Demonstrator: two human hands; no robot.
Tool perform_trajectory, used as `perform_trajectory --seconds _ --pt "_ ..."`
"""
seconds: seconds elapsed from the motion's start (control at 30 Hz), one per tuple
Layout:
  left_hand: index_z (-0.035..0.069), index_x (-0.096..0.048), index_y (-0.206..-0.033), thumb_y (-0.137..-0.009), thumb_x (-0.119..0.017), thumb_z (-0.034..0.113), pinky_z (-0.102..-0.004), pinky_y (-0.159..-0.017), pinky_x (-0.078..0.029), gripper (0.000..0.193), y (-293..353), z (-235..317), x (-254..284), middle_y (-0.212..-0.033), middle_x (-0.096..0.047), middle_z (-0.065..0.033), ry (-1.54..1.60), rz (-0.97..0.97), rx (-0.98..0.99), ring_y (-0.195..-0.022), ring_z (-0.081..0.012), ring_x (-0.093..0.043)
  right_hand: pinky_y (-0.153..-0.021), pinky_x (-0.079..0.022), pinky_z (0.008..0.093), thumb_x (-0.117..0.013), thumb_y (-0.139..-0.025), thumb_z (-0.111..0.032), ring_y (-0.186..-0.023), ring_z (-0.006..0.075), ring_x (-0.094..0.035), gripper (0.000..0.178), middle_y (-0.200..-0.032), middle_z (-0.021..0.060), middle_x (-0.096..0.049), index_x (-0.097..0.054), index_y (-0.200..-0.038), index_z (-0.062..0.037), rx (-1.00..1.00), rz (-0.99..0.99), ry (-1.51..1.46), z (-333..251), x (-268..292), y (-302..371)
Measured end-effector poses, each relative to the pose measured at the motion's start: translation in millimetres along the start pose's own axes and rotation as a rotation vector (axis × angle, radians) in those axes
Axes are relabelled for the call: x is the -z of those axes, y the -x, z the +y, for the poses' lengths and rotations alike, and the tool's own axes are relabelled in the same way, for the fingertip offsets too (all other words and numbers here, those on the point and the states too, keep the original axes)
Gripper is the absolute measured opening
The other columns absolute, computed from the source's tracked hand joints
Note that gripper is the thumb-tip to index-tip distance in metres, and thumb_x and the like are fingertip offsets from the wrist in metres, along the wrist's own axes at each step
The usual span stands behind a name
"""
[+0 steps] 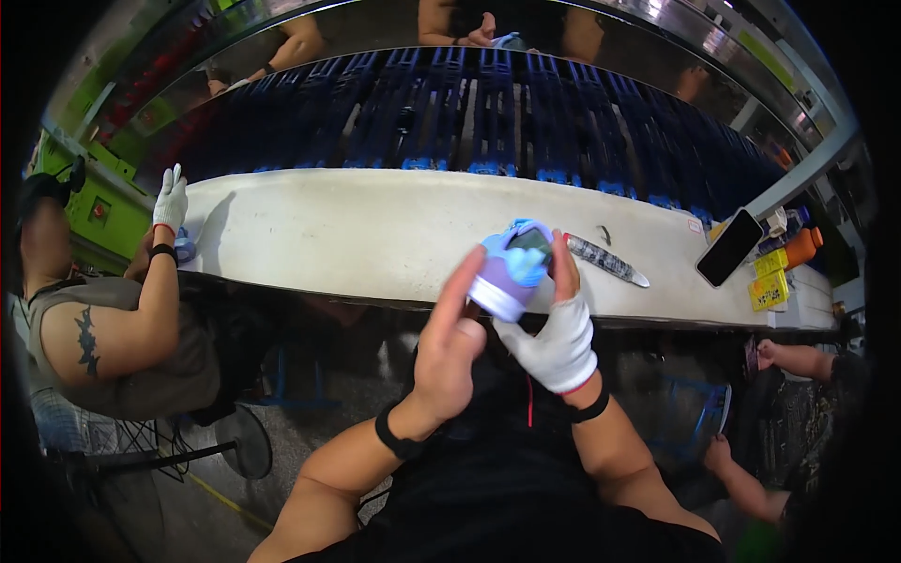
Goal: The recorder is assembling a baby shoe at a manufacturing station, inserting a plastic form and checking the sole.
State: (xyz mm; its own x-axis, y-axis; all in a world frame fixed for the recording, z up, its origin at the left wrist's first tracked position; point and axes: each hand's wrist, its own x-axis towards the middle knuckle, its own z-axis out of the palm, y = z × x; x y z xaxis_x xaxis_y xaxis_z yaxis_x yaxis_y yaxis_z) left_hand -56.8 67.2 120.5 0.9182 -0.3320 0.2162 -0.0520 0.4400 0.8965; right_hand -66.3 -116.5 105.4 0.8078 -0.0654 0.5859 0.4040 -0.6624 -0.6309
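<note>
Just above the near edge of the white bench, I hold a small light-blue and lavender shoe (508, 278) with a pale sole, tilted with its opening facing away. My left hand (448, 355), bare with a black wristband, has its fingers closed against the shoe's left side. On the other side my right hand (556, 345), in a white glove that leaves fingertips uncovered, grips the shoe with its fingers up along the edge. Right beside those fingers, a slim tool (605, 259) with a grey patterned wrap and a pale pointed tip lies on the bench.
Along the bench's far side runs a dark rack (460, 113) of slats with blue ends. A phone (730, 247), an orange bottle (803, 247) and yellow packets (769, 290) sit at the right. One co-worker's gloved hand (171, 201) is at the left end; another person (798, 413) sits right.
</note>
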Motion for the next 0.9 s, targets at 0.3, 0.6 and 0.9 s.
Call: perform_trajectory --seconds 0.3,0.6,0.9 --pt "-0.003 -0.062 -0.149 -0.096 -0.073 0.007 -0.0398 -0.11 -0.054 0.055 -7 -1 15 -0.147 -0.061 -0.0204 -0.704 -0.074 -0.317 -0.134 -0.0304 -0.063 -0.12 -0.048 0.0483 -0.099 -0.077 -0.024 -0.147 0.0446 -0.055 0.119 -0.162 0.0262 -0.05 -0.03 -0.172 -0.0041 0.091 -0.067 -0.035 9 7 -14" --pt "0.0 -0.065 -0.144 -0.092 -0.081 0.011 -0.0377 -0.099 -0.057 0.055 -30 -14 29 -0.14 -0.065 -0.0172 -0.558 -0.022 -0.313 -0.125 -0.0273 -0.066 -0.124 -0.045 0.0491 -0.099 -0.075 -0.025 -0.151 0.0451 -0.05 0.112 -0.167 0.0268 -0.044 -0.038 -0.166 -0.0032 0.078 0.051 -0.071 2 -5 -23" --pt "-0.003 -0.072 -0.128 -0.098 -0.08 0.02 -0.032 -0.086 -0.06 0.039 -83 -46 80 -0.102 -0.077 -0.0104 -0.441 -0.019 -0.313 -0.091 -0.0172 -0.073 -0.114 -0.052 0.0425 -0.1 -0.075 -0.039 -0.133 0.0299 -0.063 0.106 -0.145 0.0178 -0.062 -0.047 -0.159 -0.0001 -0.114 0.15 -0.437 19 -2 -13"
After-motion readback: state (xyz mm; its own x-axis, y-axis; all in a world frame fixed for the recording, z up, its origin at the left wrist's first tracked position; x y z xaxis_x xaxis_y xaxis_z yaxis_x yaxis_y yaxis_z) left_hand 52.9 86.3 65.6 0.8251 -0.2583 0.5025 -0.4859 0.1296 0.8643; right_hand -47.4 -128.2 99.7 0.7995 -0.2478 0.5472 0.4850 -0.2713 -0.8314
